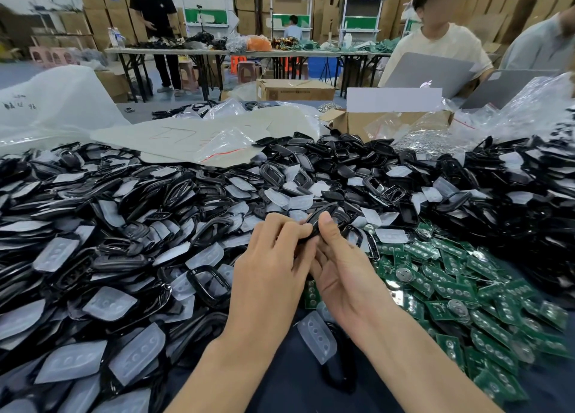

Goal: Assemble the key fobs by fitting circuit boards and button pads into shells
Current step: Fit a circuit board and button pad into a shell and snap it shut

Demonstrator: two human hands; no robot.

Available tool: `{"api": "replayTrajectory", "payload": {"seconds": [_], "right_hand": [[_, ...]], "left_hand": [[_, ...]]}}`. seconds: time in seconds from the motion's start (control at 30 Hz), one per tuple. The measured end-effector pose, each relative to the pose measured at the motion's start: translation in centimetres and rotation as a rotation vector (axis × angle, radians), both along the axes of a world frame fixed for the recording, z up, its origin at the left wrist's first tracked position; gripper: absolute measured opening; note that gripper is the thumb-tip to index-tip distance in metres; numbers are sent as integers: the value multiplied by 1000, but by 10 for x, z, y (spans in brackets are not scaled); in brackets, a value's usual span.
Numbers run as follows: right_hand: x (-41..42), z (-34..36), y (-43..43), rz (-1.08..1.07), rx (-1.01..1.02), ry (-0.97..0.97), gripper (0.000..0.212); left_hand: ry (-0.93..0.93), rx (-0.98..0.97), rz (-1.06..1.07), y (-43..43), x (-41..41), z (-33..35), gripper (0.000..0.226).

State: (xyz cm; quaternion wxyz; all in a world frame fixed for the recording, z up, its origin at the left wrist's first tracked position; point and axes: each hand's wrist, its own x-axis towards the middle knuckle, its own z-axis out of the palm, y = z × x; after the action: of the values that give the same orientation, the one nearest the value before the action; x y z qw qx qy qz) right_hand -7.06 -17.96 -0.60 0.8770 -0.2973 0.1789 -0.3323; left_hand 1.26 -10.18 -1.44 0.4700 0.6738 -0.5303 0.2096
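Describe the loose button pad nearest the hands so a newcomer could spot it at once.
Find the bare dark table strip between the heap of black shells on the left and the green circuit boards on the right. Just below the right hand in the view lies one translucent white button pad. Unlike the rest, it lies apart from the heaps, dimples up.

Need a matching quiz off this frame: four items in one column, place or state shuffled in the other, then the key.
Items
1. circuit boards
2. black shell
3. lone button pad
4. cardboard box

Place or state
A. pinched between left hand and right hand
B. farthest back, flaps open
C. green heap right of the hands
D. lying flat between the forearms

Pairs: 1-C, 2-A, 3-D, 4-B
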Motion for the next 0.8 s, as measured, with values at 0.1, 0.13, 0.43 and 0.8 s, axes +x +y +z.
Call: {"api": "replayTrajectory", "payload": {"seconds": [0.1,0.13,0.43,0.8], "right_hand": [[2,-2,-1,-24,-8,4,64],[3,-3,-1,-29,-11,8,65],[4,-3,-2,-50,4,13,58],[-3,7,-9,22,23,11,67]], "left_hand": [[-8,-4,5,0,1,0,15],[-6,-8,3,0,1,0,15],[13,-3,-2,2,2,2,14],[560,36,-176,3,-4,6,19]]}}
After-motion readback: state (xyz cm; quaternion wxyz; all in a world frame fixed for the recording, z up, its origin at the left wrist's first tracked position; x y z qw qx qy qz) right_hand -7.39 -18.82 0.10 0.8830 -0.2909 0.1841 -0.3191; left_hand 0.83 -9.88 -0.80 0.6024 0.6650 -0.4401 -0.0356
